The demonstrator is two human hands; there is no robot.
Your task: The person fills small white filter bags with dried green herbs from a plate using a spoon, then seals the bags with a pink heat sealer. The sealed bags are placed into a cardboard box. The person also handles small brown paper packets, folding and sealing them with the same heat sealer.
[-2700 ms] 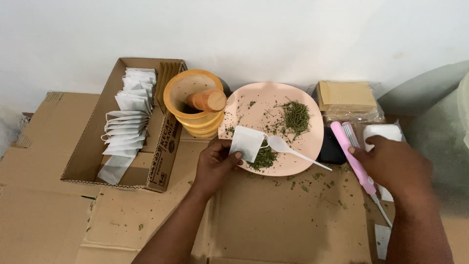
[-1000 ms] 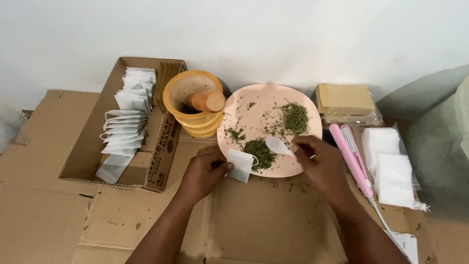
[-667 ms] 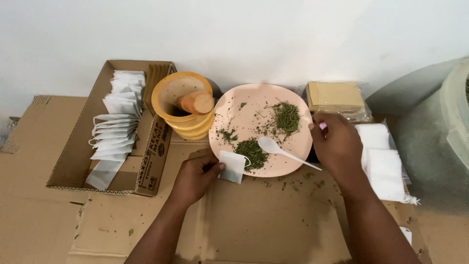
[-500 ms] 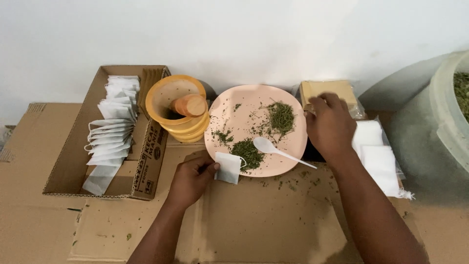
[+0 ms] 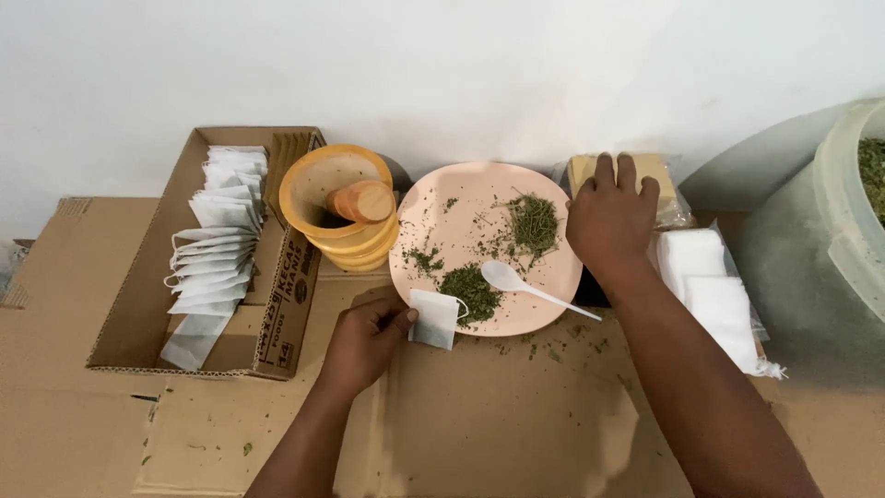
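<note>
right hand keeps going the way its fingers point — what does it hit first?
The right hand points away toward the wall, fingers already over the tan block in clear wrap. That block comes first; whether the fingertips touch it yet is unclear. Beyond it, only the white wall.

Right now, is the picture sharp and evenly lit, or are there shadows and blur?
Head view: soft, even light, no glare; the plate, spoon and herbs look sharp. Faint shadows fall under the left hand and the bag it holds. The right hand on the tan packet is slightly soft. The tub is cut off at the right edge.
</note>
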